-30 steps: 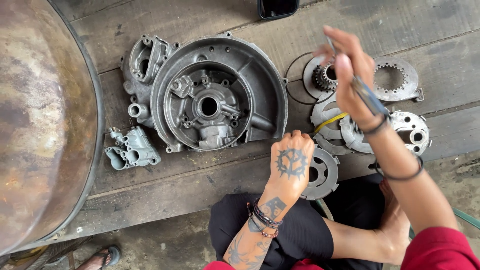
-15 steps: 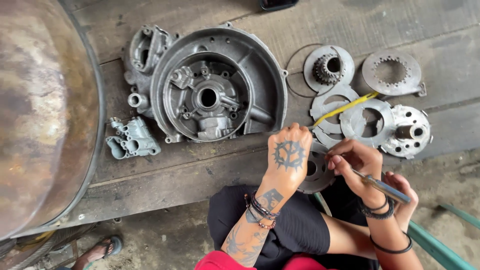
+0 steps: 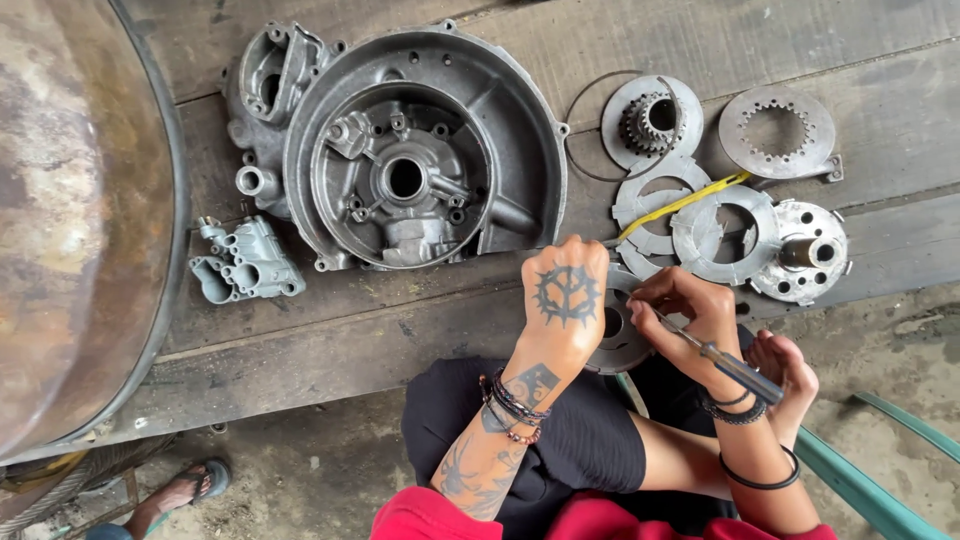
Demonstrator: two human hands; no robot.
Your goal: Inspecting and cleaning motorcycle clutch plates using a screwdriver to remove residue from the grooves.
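My left hand (image 3: 563, 300), tattooed on its back, presses down on a round metal clutch part (image 3: 620, 335) at the near edge of the wooden bench (image 3: 330, 340). My right hand (image 3: 690, 315) grips a screwdriver (image 3: 735, 365) with its tip at that part, just right of my left hand. Beyond the hands lie flat clutch plates (image 3: 720, 230), a toothed hub (image 3: 650, 120), a ring plate (image 3: 778, 130), a plate with a centre stub (image 3: 805, 255) and a yellow strip (image 3: 685, 203).
A large grey engine cover (image 3: 420, 150) lies left of the plates, with a small cast housing (image 3: 245, 262) beside it. A big rusty round drum (image 3: 70, 220) fills the left. A sandalled foot (image 3: 185, 487) shows below; a green bar (image 3: 880, 470) at lower right.
My right hand came down from above the plates with the screwdriver to the part under my left hand. The view has shifted slightly.
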